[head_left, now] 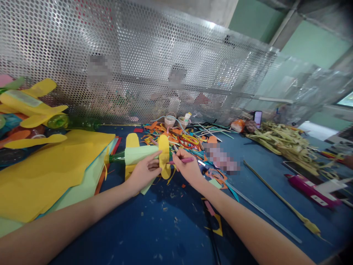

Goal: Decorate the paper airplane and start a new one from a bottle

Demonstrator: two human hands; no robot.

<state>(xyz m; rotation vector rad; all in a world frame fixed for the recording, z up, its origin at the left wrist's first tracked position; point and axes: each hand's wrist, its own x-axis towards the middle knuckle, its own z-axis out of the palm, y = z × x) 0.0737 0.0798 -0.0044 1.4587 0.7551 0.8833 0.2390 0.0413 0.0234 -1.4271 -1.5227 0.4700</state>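
Note:
A green plastic bottle [118, 158] lies on its side in front of me, wrapped in pale green paper [141, 154]. Yellow rounded paper pieces [164, 156] stick out from it near both ends, like an airplane's wings and tail. My left hand [146, 170] grips the wrapped bottle from the near side, its fingertips against the right-hand yellow piece. Pinched in my right hand [189, 167] is a pink pen [182, 161], its tip pointing left at that yellow piece. I cannot tell whether the tip touches the paper.
Yellow paper sheets [66, 162] are stacked at left, below a finished-looking yellow bottle airplane [24, 101]. Colored scraps [154, 129] and cups [169, 121] lie behind the bottle. At right are dried husks [284, 141], a stalk [278, 195] and a magenta glue gun [313, 191]. A perforated metal screen [149, 55] stands behind.

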